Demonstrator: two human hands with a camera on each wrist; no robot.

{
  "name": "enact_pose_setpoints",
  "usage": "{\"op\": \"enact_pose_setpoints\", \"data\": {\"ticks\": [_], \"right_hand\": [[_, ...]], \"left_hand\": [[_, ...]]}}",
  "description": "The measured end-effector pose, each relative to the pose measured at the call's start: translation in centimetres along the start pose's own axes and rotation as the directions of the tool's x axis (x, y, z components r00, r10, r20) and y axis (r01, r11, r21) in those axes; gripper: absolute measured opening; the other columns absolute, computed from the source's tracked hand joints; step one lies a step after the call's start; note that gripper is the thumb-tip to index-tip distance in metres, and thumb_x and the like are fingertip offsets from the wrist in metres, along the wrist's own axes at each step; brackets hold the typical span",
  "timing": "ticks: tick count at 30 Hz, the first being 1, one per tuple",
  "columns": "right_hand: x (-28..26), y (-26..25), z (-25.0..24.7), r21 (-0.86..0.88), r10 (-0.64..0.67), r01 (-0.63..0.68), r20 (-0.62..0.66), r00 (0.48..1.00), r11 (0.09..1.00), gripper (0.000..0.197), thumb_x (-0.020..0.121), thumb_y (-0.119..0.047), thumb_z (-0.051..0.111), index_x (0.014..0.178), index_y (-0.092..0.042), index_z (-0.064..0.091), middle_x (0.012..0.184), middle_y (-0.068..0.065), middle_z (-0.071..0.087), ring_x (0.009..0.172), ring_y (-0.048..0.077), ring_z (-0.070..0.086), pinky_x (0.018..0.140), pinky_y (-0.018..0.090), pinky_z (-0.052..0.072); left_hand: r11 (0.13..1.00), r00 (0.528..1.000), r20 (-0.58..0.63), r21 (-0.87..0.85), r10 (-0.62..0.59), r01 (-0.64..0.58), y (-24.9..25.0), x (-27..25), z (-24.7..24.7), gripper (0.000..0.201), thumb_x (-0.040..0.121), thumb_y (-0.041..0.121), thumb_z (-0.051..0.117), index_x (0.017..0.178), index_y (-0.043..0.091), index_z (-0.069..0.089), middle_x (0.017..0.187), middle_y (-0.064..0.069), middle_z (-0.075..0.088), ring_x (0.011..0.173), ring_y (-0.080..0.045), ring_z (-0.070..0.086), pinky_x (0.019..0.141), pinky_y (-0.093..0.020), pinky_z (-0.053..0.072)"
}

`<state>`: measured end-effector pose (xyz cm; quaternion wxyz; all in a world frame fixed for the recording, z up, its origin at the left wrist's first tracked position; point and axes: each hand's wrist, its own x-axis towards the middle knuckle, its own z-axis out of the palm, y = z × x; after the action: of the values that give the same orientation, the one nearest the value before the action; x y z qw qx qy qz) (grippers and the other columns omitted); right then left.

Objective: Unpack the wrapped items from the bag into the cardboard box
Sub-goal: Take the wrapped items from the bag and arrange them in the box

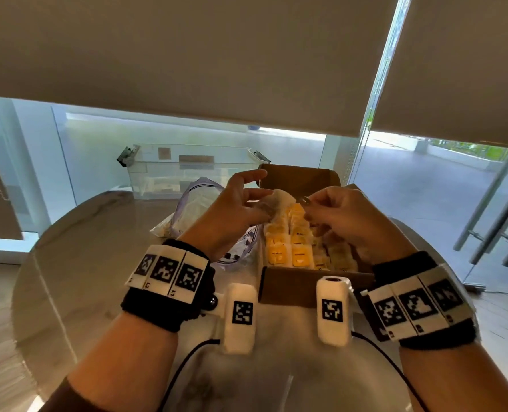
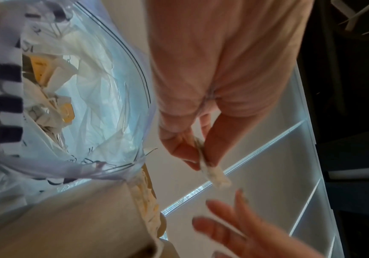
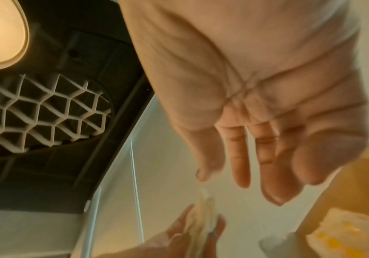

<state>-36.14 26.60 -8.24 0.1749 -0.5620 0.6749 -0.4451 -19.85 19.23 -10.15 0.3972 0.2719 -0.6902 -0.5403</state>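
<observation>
The left hand (image 1: 240,203) holds one pale wrapped item (image 1: 279,200) pinched between thumb and fingers above the cardboard box (image 1: 303,281), while the right hand (image 1: 344,215) is just beside that item, its grip open with fingers extended. The box holds rows of yellow-and-white wrapped items (image 1: 294,242). The clear plastic bag (image 1: 196,209) lies on the surface (image 1: 98,263) just left of the box, with more wrapped items inside.

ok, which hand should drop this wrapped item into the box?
Left. The left hand already pinches the wrapped item over the cardboard box; the right hand is open beside it, holding nothing.
</observation>
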Motion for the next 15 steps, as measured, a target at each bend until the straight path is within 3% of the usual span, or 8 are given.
{"op": "enact_pose_setpoints", "data": {"ticks": [4,8,12,15], "right_hand": [[-0.4,-1.5,0.4,0.216,-0.024,0.014,0.040,0.999,0.976,0.018,0.088,-0.018,0.061,0.105,-0.015,0.064,0.080,0.001,0.065,0.058,0.010,0.060,0.052,0.018,0.049],[-0.4,-1.6,0.7,0.238,-0.076,0.068,0.026,0.997,0.969,0.022,0.085,0.001,0.061,0.100,-0.014,0.066,0.079,0.001,0.066,0.054,0.007,0.057,0.050,0.015,0.050],[0.0,-1.6,0.7,0.302,-0.055,0.058,-0.016,0.998,0.951,0.023,0.086,0.004,0.059,0.093,-0.017,0.065,0.081,0.004,0.067,0.058,0.010,0.061,0.053,0.017,0.053],[0.2,-1.4,0.8,0.372,-0.016,0.041,-0.071,0.997,0.928,0.016,0.088,0.000,0.058,0.091,-0.015,0.064,0.075,0.007,0.066,0.059,0.014,0.063,0.057,0.022,0.055]], "left_hand": [[0.997,0.997,-0.014,0.001,0.073,-0.073,0.0,-0.3,0.1,0.068,0.075,-0.002,0.070,0.128,0.025,0.037,0.115,-0.002,0.062,0.102,-0.012,0.062,0.087,-0.031,0.053],[0.996,0.996,0.012,0.033,0.085,-0.085,0.1,-0.4,0.3,0.057,0.078,0.001,0.068,0.121,0.027,0.040,0.110,-0.004,0.064,0.104,-0.017,0.063,0.091,-0.035,0.052],[0.988,0.997,0.059,-0.142,-0.056,0.064,0.4,-0.3,0.4,0.034,0.096,0.026,0.046,0.129,0.016,0.043,0.121,-0.014,0.060,0.103,-0.024,0.062,0.088,-0.034,0.050],[0.979,0.995,0.068,-0.187,-0.072,0.084,0.7,-0.4,0.3,0.024,0.096,0.011,0.044,0.119,0.014,0.049,0.119,-0.019,0.060,0.098,-0.030,0.062,0.091,-0.040,0.049]]}}
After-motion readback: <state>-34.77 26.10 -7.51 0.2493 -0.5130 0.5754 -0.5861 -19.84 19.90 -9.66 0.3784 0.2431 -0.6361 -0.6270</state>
